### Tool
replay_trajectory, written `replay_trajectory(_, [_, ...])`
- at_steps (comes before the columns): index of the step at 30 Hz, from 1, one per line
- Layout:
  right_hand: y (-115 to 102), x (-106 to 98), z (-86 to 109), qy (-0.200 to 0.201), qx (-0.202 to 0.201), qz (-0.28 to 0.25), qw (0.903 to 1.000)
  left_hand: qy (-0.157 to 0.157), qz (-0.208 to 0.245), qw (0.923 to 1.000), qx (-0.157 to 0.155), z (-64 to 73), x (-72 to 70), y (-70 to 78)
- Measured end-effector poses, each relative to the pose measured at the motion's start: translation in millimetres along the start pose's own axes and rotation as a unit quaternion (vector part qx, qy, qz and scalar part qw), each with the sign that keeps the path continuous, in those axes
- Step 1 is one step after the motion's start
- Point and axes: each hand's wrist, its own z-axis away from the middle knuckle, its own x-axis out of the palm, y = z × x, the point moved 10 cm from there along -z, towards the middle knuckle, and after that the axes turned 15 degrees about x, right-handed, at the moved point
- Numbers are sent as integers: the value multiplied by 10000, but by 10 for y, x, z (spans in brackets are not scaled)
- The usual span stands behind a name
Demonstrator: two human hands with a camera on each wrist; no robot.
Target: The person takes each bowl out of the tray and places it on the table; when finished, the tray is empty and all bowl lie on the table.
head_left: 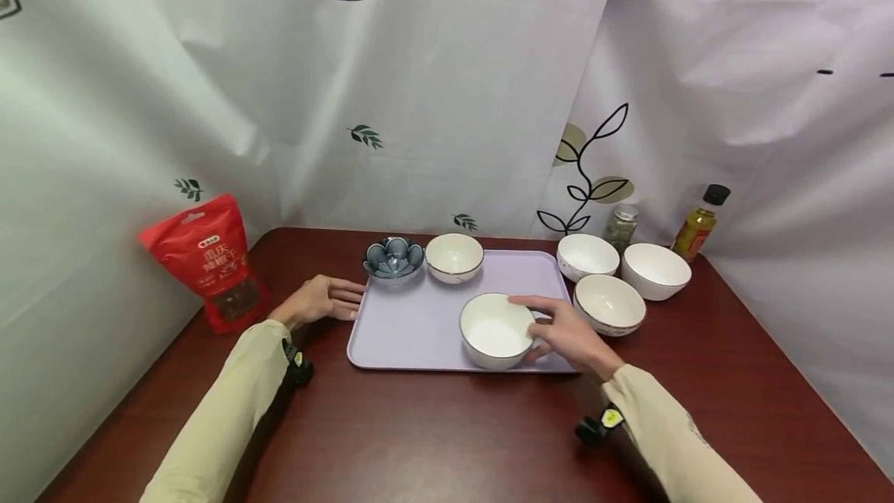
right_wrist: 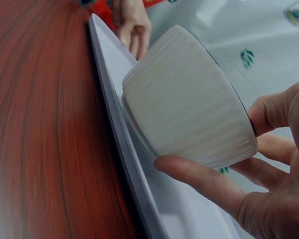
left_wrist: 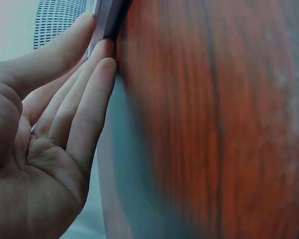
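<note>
My right hand grips a white bowl with a thin dark rim by its right side, over the front of a pale lilac tray. In the right wrist view, fingertips meet the ribbed bowl near its rim and lower down its wall; whether its base touches the tray, I cannot tell. At the tray's left edge my left hand lies with fingers extended; the left wrist view has its fingertips against that edge. A dark flower-shaped bowl and a cream bowl sit at the tray's back.
Right of the tray stand three white bowls: one behind, one in front and one farther right. A spice jar and an oil bottle are behind them. A red pouch stands at left.
</note>
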Motion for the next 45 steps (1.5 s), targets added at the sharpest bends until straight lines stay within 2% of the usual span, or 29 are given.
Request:
replay_trajectory(5, [88, -316, 183, 249, -73, 62, 9996, -163, 250, 9995, 79, 9, 39, 46])
replay_trajectory(10, [116, -528, 346, 458, -76, 208, 9987, -236, 392, 9989, 138, 51, 69, 48])
replay_trajectory(15, [140, -727, 528, 608, -115, 64, 9981, -342, 481, 9979, 278, 76, 118, 80])
replay_trajectory(19, [147, -931, 681, 738, -224, 7, 9970, -378, 602, 9971, 277, 60, 166, 104])
replay_trajectory(25, [187, -1227, 869, 801, -239, 205, 9963, -226, 204, 9991, 296, 78, 149, 122])
replay_trajectory(31, [221, -1595, 1070, 821, -420, 264, 9954, -42, -131, 9994, 318, 105, 117, 102])
replay_trajectory(35, [271, -1885, 1185, 737, -589, -351, 9949, 8, -259, 9993, 287, 102, 101, 103])
replay_trajectory(38, [328, -2075, 1236, 630, -726, -959, 9907, -8, -248, 9993, 282, 112, 92, 113])
replay_trajectory(45, [537, -2381, 1188, 743, -688, -1674, 9807, -6, -191, 9993, 320, 154, 93, 135])
